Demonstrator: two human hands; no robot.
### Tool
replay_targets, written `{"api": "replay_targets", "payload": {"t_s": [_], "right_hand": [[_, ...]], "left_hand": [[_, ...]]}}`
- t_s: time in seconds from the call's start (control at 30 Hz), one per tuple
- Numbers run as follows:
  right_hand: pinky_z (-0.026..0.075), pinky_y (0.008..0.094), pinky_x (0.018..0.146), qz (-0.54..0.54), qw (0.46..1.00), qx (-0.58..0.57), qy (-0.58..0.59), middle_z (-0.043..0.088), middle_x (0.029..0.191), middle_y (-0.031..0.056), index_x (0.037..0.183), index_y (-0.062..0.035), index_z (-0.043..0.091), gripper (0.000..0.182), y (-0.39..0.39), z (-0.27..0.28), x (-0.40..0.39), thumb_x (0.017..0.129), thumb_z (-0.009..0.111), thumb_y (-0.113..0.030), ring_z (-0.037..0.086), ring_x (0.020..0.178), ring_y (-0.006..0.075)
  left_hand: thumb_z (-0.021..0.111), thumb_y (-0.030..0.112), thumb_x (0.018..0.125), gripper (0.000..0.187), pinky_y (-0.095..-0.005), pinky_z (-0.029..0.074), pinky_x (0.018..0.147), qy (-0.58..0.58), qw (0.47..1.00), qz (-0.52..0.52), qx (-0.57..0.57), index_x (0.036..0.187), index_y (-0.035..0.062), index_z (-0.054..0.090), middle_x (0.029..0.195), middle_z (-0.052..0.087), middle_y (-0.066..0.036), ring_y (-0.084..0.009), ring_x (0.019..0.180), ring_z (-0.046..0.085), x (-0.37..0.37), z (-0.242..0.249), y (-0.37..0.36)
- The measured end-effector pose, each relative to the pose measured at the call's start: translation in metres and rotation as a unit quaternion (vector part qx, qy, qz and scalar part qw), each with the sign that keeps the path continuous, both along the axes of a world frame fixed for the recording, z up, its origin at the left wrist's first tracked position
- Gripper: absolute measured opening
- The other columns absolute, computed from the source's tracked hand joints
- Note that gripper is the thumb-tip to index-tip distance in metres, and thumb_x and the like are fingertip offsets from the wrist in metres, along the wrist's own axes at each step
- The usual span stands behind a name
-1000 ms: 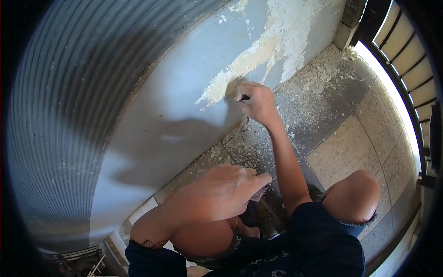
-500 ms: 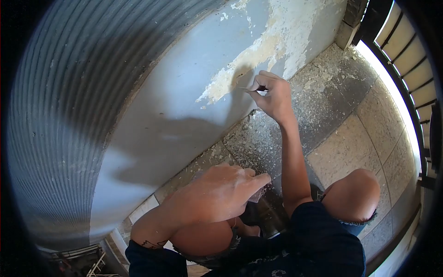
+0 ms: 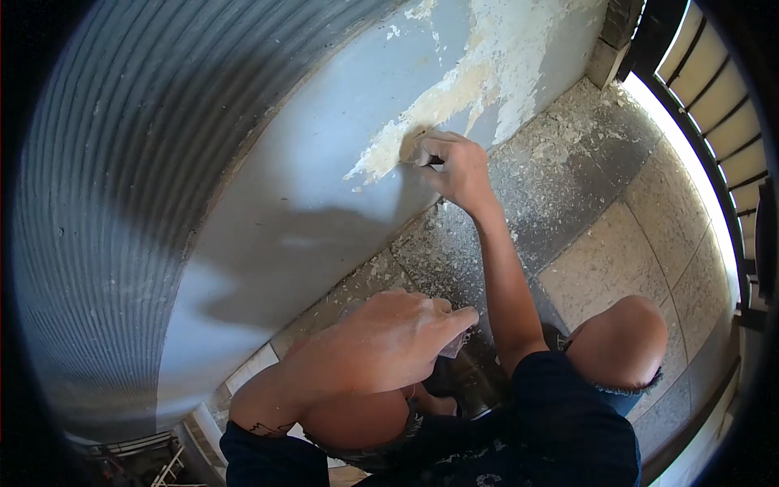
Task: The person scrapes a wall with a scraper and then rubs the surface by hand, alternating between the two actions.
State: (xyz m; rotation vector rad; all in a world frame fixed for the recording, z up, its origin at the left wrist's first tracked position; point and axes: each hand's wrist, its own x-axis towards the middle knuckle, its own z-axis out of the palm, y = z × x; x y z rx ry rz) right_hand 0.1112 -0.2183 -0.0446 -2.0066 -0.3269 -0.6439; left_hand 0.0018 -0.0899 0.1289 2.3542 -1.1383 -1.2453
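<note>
Low on the blue-grey wall (image 3: 316, 178), my right hand (image 3: 454, 166) is closed, its fingertips at the lower part of a pale peeled patch (image 3: 479, 69). What those fingers hold is hidden in this view. My left hand (image 3: 377, 337) is bent over my knee, fingers curled round a pinkish-grey piece (image 3: 453, 346) that sticks out below the thumb and index finger. Pale dust coats both hands.
Paint flakes and dust (image 3: 560, 150) lie on the dark floor strip along the wall. Beige tiles (image 3: 617, 252) are at the right, beside a barred dark railing (image 3: 702, 130). Ribbed grey cladding (image 3: 138, 187) fills the left. My bare knee (image 3: 621, 341) is at lower right.
My right hand has moved left and slightly down along the wall; the thin edge earlier seen at its fingertips is now hidden. My left hand has barely shifted.
</note>
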Motion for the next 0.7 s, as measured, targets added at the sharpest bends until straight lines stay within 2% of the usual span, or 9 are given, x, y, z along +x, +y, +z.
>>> {"api": "replay_targets", "payload": {"t_s": [0.1, 0.17, 0.23, 0.3, 0.53, 0.67, 0.7], "right_hand": [[0.048, 0.0317, 0.059, 0.013, 1.000, 0.016, -0.007, 0.061, 0.073, 0.0094, 0.073, -0.0030, 0.061, 0.014, -0.011, 0.009, -0.004, 0.062, 0.070, -0.001, 0.063, 0.066, 0.0215], [0.048, 0.0326, 0.061, 0.006, 0.997, 0.036, 0.061, 0.061, 0.074, 0.0093, 0.073, -0.0032, 0.060, 0.015, -0.025, 0.015, -0.009, 0.062, 0.070, -0.002, 0.062, 0.067, 0.0241], [0.048, 0.0337, 0.062, -0.004, 0.998, 0.054, 0.035, 0.061, 0.074, 0.0087, 0.072, -0.0044, 0.059, 0.014, -0.009, 0.004, -0.001, 0.063, 0.070, -0.003, 0.062, 0.070, 0.0254], [0.049, 0.0336, 0.063, 0.048, 0.999, 0.007, 0.011, 0.062, 0.075, 0.0075, 0.073, -0.0059, 0.061, 0.014, 0.009, -0.004, 0.003, 0.064, 0.071, -0.004, 0.063, 0.072, 0.0243], [0.049, 0.0336, 0.063, 0.001, 0.998, 0.053, 0.032, 0.063, 0.078, 0.0074, 0.070, -0.0064, 0.059, 0.013, -0.005, 0.001, 0.000, 0.063, 0.069, -0.003, 0.062, 0.072, 0.0275], [0.048, 0.0324, 0.061, 0.048, 0.999, -0.013, 0.020, 0.063, 0.075, 0.0062, 0.073, -0.0059, 0.062, 0.015, 0.008, -0.008, 0.004, 0.061, 0.068, 0.001, 0.063, 0.068, 0.0236], [0.048, 0.0324, 0.061, 0.049, 0.999, -0.012, 0.018, 0.063, 0.075, 0.0062, 0.073, -0.0059, 0.062, 0.015, 0.005, -0.006, 0.002, 0.061, 0.068, 0.001, 0.063, 0.068, 0.0236]], "left_hand": [[0.056, -0.005, 0.069, 0.052, -0.0441, 0.048, 0.073, -0.007, 1.000, 0.001, -0.009, 0.120, 0.0021, 0.052, 0.089, 0.061, -0.014, -0.0340, 0.087, 0.062, 0.002, 0.002, -0.001], [0.056, -0.005, 0.069, 0.052, -0.0438, 0.048, 0.073, -0.011, 1.000, 0.006, -0.006, 0.120, 0.0020, 0.053, 0.088, 0.061, -0.014, -0.0339, 0.087, 0.062, -0.002, 0.002, 0.001], [0.056, -0.005, 0.068, 0.052, -0.0434, 0.048, 0.072, -0.013, 1.000, 0.007, -0.016, 0.120, 0.0022, 0.053, 0.088, 0.061, -0.014, -0.0336, 0.086, 0.062, -0.004, 0.000, 0.002], [0.057, -0.005, 0.068, 0.052, -0.0433, 0.048, 0.072, 0.001, 1.000, 0.002, -0.006, 0.120, 0.0025, 0.053, 0.088, 0.061, -0.014, -0.0333, 0.086, 0.062, -0.001, 0.003, -0.004], [0.058, -0.004, 0.068, 0.054, -0.0428, 0.048, 0.073, 0.008, 0.999, 0.017, 0.028, 0.121, 0.0033, 0.052, 0.088, 0.061, -0.014, -0.0333, 0.087, 0.062, -0.001, 0.003, -0.001], [0.059, -0.003, 0.067, 0.055, -0.0424, 0.048, 0.074, 0.003, 1.000, 0.014, 0.004, 0.121, 0.0034, 0.051, 0.089, 0.062, -0.013, -0.0332, 0.087, 0.062, 0.001, -0.002, 0.002], [0.060, -0.001, 0.070, 0.042, -0.0439, 0.049, 0.072, -0.016, 1.000, 0.019, -0.014, 0.111, 0.0036, 0.053, 0.088, 0.063, -0.014, -0.0341, 0.085, 0.063, 0.002, -0.003, 0.002]]}}
